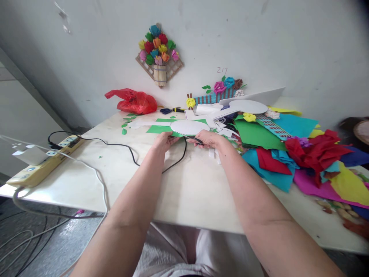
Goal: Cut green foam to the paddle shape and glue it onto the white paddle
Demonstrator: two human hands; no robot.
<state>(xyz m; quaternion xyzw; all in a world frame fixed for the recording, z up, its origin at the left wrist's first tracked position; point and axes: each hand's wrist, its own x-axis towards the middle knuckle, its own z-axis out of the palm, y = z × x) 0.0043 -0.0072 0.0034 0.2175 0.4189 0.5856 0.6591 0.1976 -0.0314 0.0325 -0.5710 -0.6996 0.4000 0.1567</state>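
At the middle of the table my left hand (164, 141) is closed on the near edge of a sheet of green paper (158, 129). A white oval cutout (188, 126) with a long strip reaching left lies against that green sheet. My right hand (210, 139) is closed round a pair of dark-handled scissors (198, 141), whose blades point left toward the paper's near edge. How far the blades are apart is too small to tell. Fingertips of my left hand are partly hidden beneath the sheet.
Left of the hands, a black cable runs from a power strip (43, 161). A red plastic bag (137, 102), green paper leaves (124, 131) and dark-blue-handled scissors (165, 111) lie farther back. Coloured paper (259, 132) and white offcuts crowd the right. Paper flowers (157, 46) hang on the wall.
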